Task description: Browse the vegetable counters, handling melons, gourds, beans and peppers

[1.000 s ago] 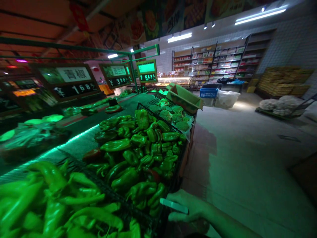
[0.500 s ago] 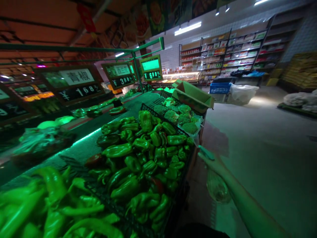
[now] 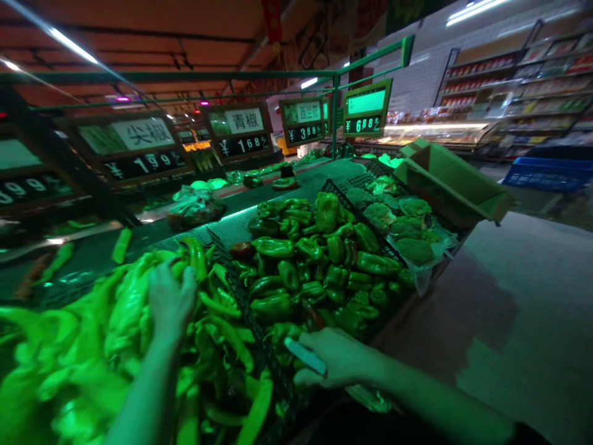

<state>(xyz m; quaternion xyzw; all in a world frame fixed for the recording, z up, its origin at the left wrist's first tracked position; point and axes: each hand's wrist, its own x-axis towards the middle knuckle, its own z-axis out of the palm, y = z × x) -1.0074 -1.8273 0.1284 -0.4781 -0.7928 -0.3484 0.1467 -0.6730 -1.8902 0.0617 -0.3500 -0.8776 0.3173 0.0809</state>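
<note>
Pale flat bar (image 3: 306,356), slanting down-right, gripped by right hand (image 3: 340,358); left hand (image 3: 170,301) spread on peppers (image 3: 125,309).

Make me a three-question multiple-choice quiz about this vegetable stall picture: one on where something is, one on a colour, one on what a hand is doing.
1. Where does the person's left hand rest?
A. On the heap of long pale green peppers
B. On the open cardboard box
C. On the blue plastic crate

2. What colour are the lit digits on the price sign reading 688?
A. Red
B. Green
C. Yellow

3. What is the person's right hand doing?
A. Lying flat and empty
B. Holding a thin pale flat object between its fingers
C. Gripping a blocky dark green bell pepper

Answers:
1 A, the hand lies on top of the long peppers at the left.
2 B, the digits glow green.
3 B, the pale flat piece sticks out of the curled fingers, near the basket edge.
</note>
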